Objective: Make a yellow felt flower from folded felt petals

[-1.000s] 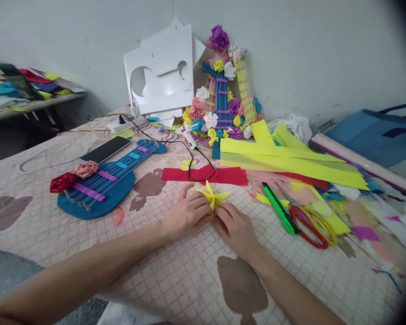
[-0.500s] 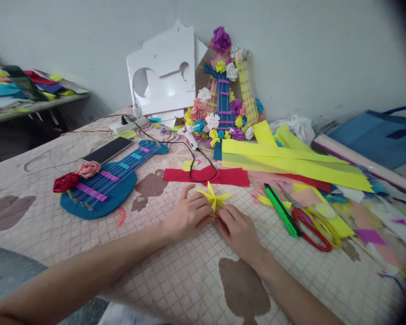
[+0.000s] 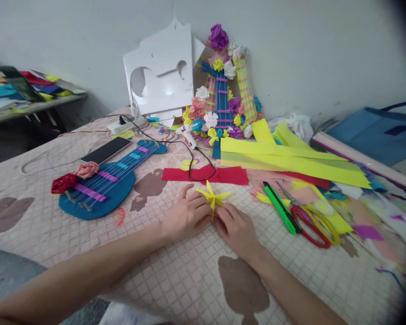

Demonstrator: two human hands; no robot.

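Observation:
A yellow paper flower [image 3: 212,197] with narrow pointed petals stands between my two hands, low over the table. My left hand [image 3: 188,212] pinches at its base from the left, with the index finger raised. From the right, my right hand [image 3: 236,228] has its fingertips closed on the same base. Exactly what the fingertips grip under the petals is mostly hidden. Just beyond the flower lies a red paper strip [image 3: 233,176]. To the left rests a blue paper guitar [image 3: 117,198] with strings, purple and light-blue bars and paper roses.
Right of my hands lie a green box cutter [image 3: 280,210], scissors [image 3: 311,230] and paper scraps. Yellow paper strips [image 3: 284,155] are behind them. A white glue gun [image 3: 188,136] trails a black cord near the back. Decorated guitars [image 3: 222,99] and white board [image 3: 159,76] lean on the wall.
The view has shifted very slightly. Both hands keep their hold at the flower's base, with hardly any movement.

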